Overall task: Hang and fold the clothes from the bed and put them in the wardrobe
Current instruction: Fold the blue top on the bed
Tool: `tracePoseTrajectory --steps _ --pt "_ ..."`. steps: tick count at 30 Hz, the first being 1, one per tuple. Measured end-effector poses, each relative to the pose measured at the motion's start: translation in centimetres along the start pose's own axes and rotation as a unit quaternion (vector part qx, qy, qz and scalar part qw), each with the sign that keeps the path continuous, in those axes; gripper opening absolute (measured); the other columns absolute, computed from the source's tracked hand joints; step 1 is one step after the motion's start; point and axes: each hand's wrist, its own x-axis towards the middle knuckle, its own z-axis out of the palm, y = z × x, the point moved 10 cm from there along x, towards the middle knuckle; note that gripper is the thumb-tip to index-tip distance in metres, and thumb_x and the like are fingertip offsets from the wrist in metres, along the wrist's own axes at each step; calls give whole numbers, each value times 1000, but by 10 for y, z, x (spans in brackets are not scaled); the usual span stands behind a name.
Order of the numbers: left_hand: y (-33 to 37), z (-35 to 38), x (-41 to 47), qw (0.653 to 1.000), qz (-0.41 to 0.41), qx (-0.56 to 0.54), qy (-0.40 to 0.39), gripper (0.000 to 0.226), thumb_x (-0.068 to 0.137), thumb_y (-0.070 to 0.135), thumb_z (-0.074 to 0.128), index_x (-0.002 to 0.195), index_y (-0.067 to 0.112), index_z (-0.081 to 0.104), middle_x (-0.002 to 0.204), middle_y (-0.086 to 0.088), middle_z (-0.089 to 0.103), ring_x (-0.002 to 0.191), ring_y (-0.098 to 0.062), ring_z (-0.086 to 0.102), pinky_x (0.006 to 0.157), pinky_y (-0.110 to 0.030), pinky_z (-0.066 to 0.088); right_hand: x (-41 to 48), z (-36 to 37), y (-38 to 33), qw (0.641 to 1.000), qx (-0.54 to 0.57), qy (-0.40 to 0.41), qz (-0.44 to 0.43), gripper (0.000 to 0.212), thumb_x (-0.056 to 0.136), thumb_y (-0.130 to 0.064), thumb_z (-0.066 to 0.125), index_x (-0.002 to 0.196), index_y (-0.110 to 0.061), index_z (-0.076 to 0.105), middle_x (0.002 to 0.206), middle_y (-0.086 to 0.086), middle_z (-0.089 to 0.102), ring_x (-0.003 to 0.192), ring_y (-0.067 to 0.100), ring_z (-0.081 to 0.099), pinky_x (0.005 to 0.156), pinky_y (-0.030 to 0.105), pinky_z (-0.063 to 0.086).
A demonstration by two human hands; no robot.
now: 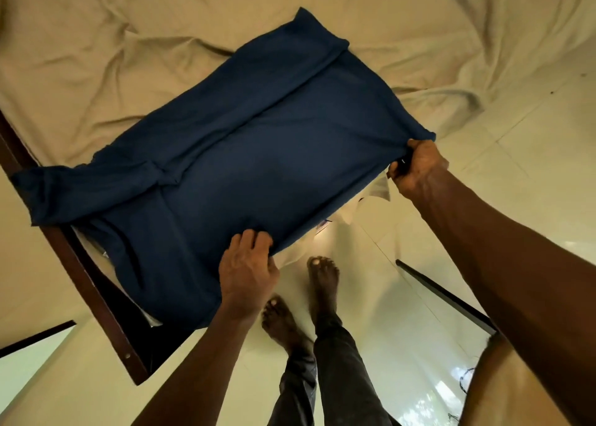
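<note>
Head view: one shirt (258, 154), dark blue and plain, lies spread flat on the near corner of the bed (387, 22), with its near edge overhanging that corner. Its long sides are folded inward, which leaves two lengthwise creases down the cloth. One sleeve (64, 187) lies out to the left across the frame (109, 322). Two hands hold the shirt. The left hand (248, 266) grips the near edge, with its fingers curled on top of the cloth. The right hand (417, 167) pinches the right corner, and the edge between the two hands is taut. A white layer (380, 193) shows beneath that edge; what it is cannot be told. The one bed has a creased beige sheet (161, 54) over a dark wooden frame. Two bare feet (322, 277) stand on the pale tiled floor (532, 135), below dark trousers (338, 361).
</note>
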Motion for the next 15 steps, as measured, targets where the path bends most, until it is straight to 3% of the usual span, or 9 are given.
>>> tracePoseTrajectory --steps 3,7,10,12,15 --pt "-16 -21 -12 993 -80 -81 40 22 78 0 68 97 9 62 88 -6 61 79 -18 55 63 -30 42 3 2 -1 1000 -11 -2 3 43 82 -9 63 125 -8 66 92 6 68 62 19 62 54 26 51" --pt "-29 -23 -15 968 -144 -197 54 32 87 -10 59 116 4 62 105 -12 69 95 -28 68 81 -32 53 2 0 -5 999 -43 8 -3 11 92 -11 59 101 -8 63 88 7 65 61 18 53 51 24 45" --pt "-26 -35 -2 965 -102 -228 76 14 103 15 55 116 10 58 102 0 64 89 -16 64 76 -21 50 8 -6 -11 997 -63 38 -24 9 95 -9 59 87 -9 55 80 7 63 56 15 50 50 25 43" --pt "-25 -36 11 975 -65 -210 43 28 104 37 60 115 12 59 100 8 61 84 -9 59 70 -17 44 11 -6 -14 996 -67 46 -28 14 94 -7 61 84 -10 53 83 8 64 56 15 51 46 23 42" --pt "-36 -36 28 979 -45 -199 -31 37 93 37 75 119 16 60 103 12 61 89 -9 58 74 -25 44 8 3 -16 998 -58 28 -7 14 92 -16 71 95 -9 59 95 8 72 67 19 59 48 23 45"
